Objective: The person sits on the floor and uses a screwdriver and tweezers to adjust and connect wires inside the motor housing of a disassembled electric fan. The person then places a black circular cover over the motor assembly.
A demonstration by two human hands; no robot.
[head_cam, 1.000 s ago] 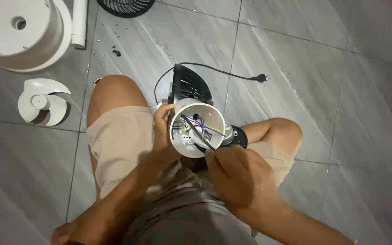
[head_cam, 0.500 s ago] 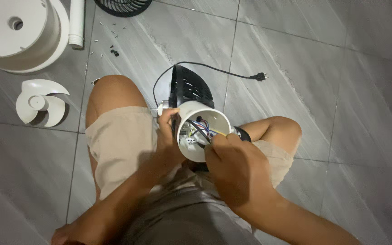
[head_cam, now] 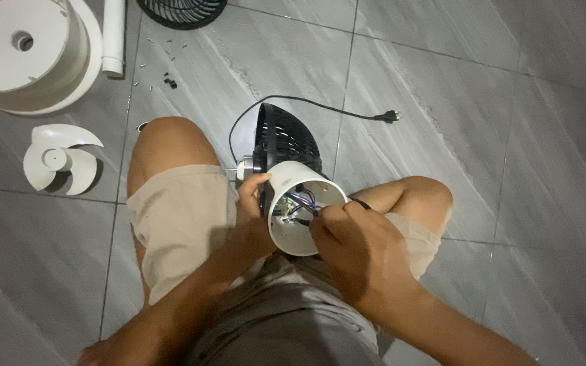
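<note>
Head view looks down on a floor [head_cam: 483,102] of large grey stone-look tiles with pale streaks and thin grout lines. At the far left we see a round white plastic base [head_cam: 28,54] with a hole in its middle, and just right of it a smooth white tube [head_cam: 112,37]. Below the base lies a white three-bladed fan blade [head_cam: 59,157], curved and glossy. At the far edge, a black ribbed grille [head_cam: 181,11] is cut off by the frame. Tiny screws [head_cam: 164,64] lie scattered near the tube.

Between our bent knees we hold the fan's motor unit: a black slotted rear guard [head_cam: 283,139] with a white cylindrical plastic housing [head_cam: 293,227] fixed to its near side, open end facing up at us. A thin black cord [head_cam: 320,103] loops away from it to a two-pin plug [head_cam: 389,116] on the tiles. Our left hand [head_cam: 252,217] wraps the housing's left wall, fingers pressed against the plastic. Our right hand [head_cam: 361,251] rests on the right rim, fingertips pinched together over the coloured wires [head_cam: 301,200] inside; whether they grip a wire, we cannot tell.
</note>
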